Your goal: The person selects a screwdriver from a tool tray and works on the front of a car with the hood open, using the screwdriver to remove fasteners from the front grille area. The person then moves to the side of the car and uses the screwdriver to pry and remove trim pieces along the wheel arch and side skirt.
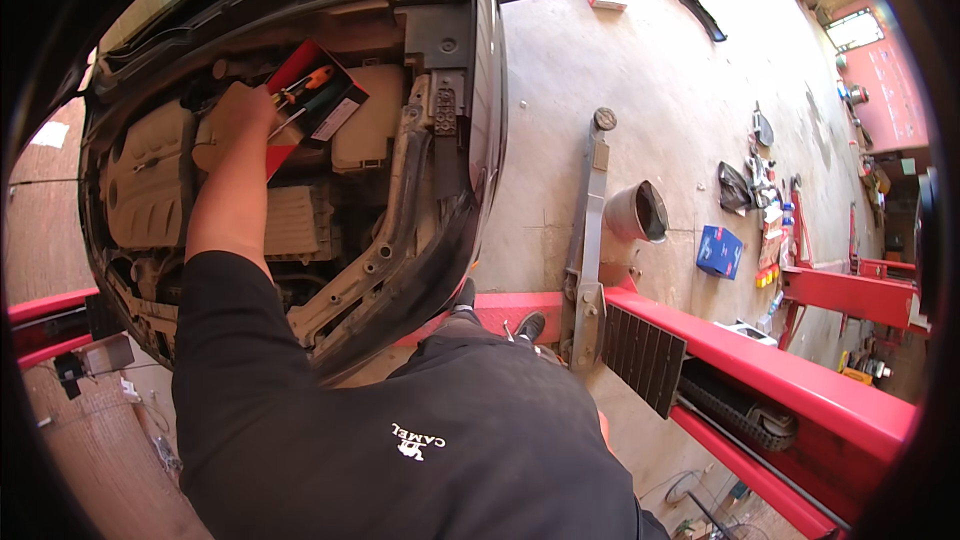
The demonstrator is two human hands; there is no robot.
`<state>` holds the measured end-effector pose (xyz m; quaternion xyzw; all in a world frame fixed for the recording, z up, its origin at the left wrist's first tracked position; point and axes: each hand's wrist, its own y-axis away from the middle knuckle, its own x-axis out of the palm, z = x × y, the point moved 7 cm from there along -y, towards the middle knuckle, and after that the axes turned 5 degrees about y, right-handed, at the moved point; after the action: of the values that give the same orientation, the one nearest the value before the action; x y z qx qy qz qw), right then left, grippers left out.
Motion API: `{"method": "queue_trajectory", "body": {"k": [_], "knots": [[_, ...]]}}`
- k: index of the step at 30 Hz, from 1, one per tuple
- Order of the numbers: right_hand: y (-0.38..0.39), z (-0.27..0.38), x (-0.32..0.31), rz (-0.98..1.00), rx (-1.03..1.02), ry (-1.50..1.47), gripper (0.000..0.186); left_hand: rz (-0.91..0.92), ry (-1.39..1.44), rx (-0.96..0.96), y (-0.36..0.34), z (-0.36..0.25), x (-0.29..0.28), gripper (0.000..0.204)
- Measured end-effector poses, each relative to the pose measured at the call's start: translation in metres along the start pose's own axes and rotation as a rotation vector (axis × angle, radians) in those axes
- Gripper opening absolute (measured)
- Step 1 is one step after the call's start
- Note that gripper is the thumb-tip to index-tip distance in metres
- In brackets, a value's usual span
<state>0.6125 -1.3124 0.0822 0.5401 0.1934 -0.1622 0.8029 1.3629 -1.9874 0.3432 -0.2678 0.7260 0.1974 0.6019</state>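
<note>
Much pale floor (540, 80) spreads beside the dusty engine bay (288, 222).

From here I can't make out the fingers of the left hand (243, 112), and the wrist (250, 140) covers the near-left part of the box (338, 118). The right hand is out of sight. The car (362, 135) is cut off on the far side; some floor clutter (770, 195) to the right is too small to tell.

I've got one open red-and-black box (297, 65), lying askew, right of the engine cover (150, 180). Inside I see an orange-handled tool (319, 77) on a slant; other slim contents too small to tell.
</note>
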Motion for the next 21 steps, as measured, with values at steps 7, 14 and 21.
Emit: {"method": "queue_trajectory", "body": {"k": [7, 14, 21], "knots": [[0.013, 0.046, 0.004, -0.015, -0.124, 0.088, 0.028, -0.031, -0.389, 0.394, -0.006, -0.007, 0.011, 0.042], [-0.017, 0.056, -0.002, 0.033, -0.104, 0.141, 0.027, -0.026, -0.056, 0.389, -0.032, 0.025, 0.027, 0.034], [-0.072, 0.064, -0.013, 0.117, -0.091, 0.141, 0.026, -0.129, -0.169, 0.532, 0.018, 0.059, -0.012, 0.042]]}}
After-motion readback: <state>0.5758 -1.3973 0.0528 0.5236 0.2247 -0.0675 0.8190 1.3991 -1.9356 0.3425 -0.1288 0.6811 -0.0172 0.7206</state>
